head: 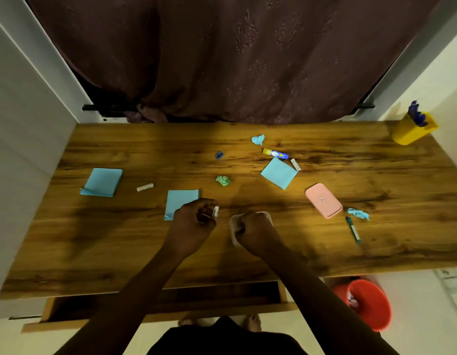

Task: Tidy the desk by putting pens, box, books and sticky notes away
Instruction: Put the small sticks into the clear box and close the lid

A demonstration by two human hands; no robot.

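Note:
My left hand (196,217) is closed around a small white eraser-like piece (215,211), over the corner of a blue sticky note pad (180,199). Beside it, my right hand (251,228) grips a small translucent box (233,233) resting on the wooden desk (119,247). Two more blue sticky pads lie on the desk, one far left (102,182) and one right of centre (278,172). A pink case (323,200) lies at the right, with a teal pen (353,229) near it. A yellow pen holder (411,129) with blue pens stands at the far right corner.
Crumpled paper balls lie about: blue (258,139), green (223,180), blue (359,213). A glue stick (275,153), a blue sharpener (218,155) and two small white pieces (145,187), (295,165) are scattered. An open drawer (160,303) sits below the desk edge; a red bin (368,304) stands on the floor.

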